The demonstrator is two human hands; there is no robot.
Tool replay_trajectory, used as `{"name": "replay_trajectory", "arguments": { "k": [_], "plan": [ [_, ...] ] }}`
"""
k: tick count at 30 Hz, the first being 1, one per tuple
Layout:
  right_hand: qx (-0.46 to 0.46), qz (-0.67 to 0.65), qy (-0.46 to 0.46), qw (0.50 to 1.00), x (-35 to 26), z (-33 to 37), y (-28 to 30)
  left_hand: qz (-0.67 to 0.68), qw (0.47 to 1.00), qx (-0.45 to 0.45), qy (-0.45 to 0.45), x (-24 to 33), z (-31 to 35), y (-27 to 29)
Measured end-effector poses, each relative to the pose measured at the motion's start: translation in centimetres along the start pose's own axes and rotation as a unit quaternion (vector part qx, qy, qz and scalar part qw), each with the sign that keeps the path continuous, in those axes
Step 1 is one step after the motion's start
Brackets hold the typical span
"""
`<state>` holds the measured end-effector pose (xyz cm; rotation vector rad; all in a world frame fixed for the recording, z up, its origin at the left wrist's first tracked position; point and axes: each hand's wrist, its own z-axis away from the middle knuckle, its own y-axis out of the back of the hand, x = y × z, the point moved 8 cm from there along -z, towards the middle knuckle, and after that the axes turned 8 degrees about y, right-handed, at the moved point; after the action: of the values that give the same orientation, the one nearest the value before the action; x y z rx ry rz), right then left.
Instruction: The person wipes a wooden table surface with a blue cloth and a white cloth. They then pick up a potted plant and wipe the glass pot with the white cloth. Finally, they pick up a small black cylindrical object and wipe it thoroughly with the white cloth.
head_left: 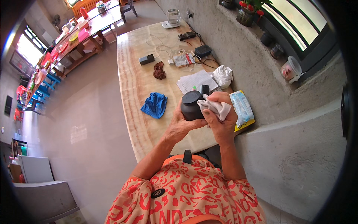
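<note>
Hands meeting over the near end of a long, polished stone counter (138, 93) with pale amber veining. Left hand (178, 125), fingers curled, cradles a matte black rounded jar (192, 106) with a smooth domed lid, held above the counter edge. Right hand (223, 121) closes its fingers on a crumpled white cloth (215, 106), pressed against the jar's side at 3 o'clock. Just beyond the right hand, at 2 o'clock, a soft rectangular pack of wipes (241, 106) in clear blue film lies on a flat yellow object. At 9 o'clock from the jar, a rumpled blue cloth (155, 105) rests on the stone, apart from the hands. Toward 12 o'clock: flat white papers (195, 81), and a bunched white rag (223, 75) at 1 o'clock. Farther on, a wrinkled brown scrap (159, 70), a small dark rectangular box (146, 59) and a tangle of thin white cables (179, 56). At the far end, a clear glass kettle (173, 16) stands on its base near the rough grey wall
</note>
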<state>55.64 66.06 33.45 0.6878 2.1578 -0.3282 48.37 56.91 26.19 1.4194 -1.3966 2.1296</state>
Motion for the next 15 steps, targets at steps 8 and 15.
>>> {"name": "replay_trajectory", "arguments": {
  "k": [8, 15],
  "plan": [
    [0.017, -0.129, -0.221, 0.967, 3.3, 0.4, 0.5, -0.155, 0.987, 0.002, -0.033, 1.5, 0.9, -0.8],
    [-0.067, -0.039, 0.054, 0.996, -1.7, -0.9, -0.6, -0.151, 0.986, 0.004, -0.064, 1.7, 1.0, -0.7]
  ]
}}
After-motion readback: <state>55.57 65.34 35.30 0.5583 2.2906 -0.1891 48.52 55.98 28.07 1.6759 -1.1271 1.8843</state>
